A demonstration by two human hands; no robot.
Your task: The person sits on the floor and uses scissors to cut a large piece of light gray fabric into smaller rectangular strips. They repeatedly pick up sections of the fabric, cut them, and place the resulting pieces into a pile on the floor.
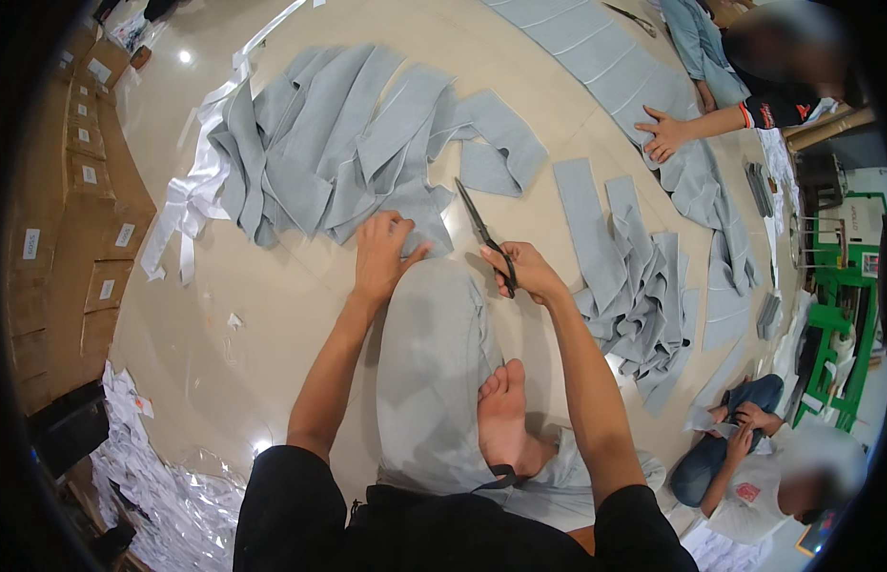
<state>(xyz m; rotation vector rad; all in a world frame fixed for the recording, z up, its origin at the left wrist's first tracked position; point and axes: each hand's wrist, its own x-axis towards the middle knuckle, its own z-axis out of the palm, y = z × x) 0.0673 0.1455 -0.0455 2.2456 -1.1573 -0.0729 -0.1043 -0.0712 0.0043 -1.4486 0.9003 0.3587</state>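
Observation:
My right hand (527,271) grips the handles of black scissors (481,231), whose blades point up and left over the floor. My left hand (384,254) lies flat with fingers spread on the near edge of a pile of grey fabric strips (338,143). My knee in grey trousers (432,334) sits between both arms, with my bare foot (505,415) tucked beside it. A second heap of cut grey fabric pieces (634,276) lies just right of the scissors hand.
White ribbon strips (186,205) trail left of the pile. Cardboard boxes (81,191) line the left wall, with white scraps (148,477) below. Another person's hand (664,133) presses long grey fabric (605,57) at top right. A seated person (767,467) and green machine (839,324) are at right.

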